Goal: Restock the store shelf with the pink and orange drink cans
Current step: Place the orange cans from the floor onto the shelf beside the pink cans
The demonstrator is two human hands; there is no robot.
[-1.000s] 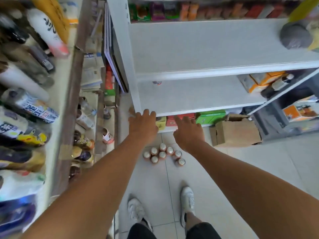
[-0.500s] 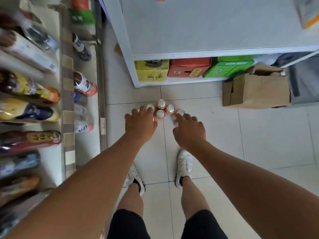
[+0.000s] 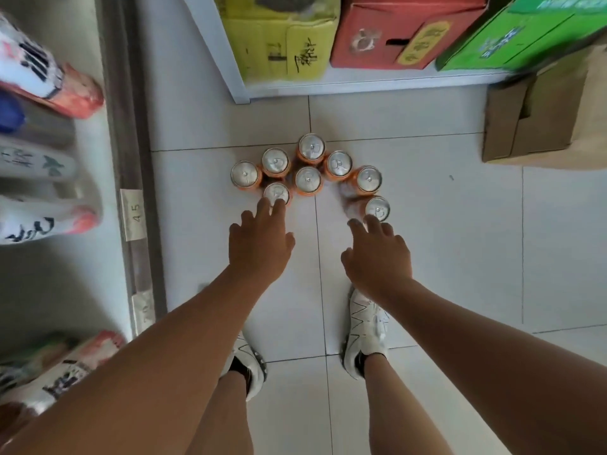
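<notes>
Several pink and orange drink cans (image 3: 308, 179) stand upright in a cluster on the tiled floor, silver tops facing me. My left hand (image 3: 259, 238) hangs over the near-left can (image 3: 277, 193), fingers apart, fingertips at its top. My right hand (image 3: 377, 251) reaches toward the near-right can (image 3: 377, 208), fingers spread, fingertips touching its rim. Neither hand holds a can. The white store shelf (image 3: 230, 83) rises just beyond the cans.
Yellow (image 3: 279, 37), red (image 3: 394, 31) and green (image 3: 519, 31) cartons fill the bottom shelf. A brown cardboard box (image 3: 538, 116) sits on the floor at right. Bottles (image 3: 42, 73) line the shelving at left. My two white shoes (image 3: 366, 326) stand behind the cans.
My view has dropped from the shelf down to the floor. Both hands have come down with it and are now at the nearest cans.
</notes>
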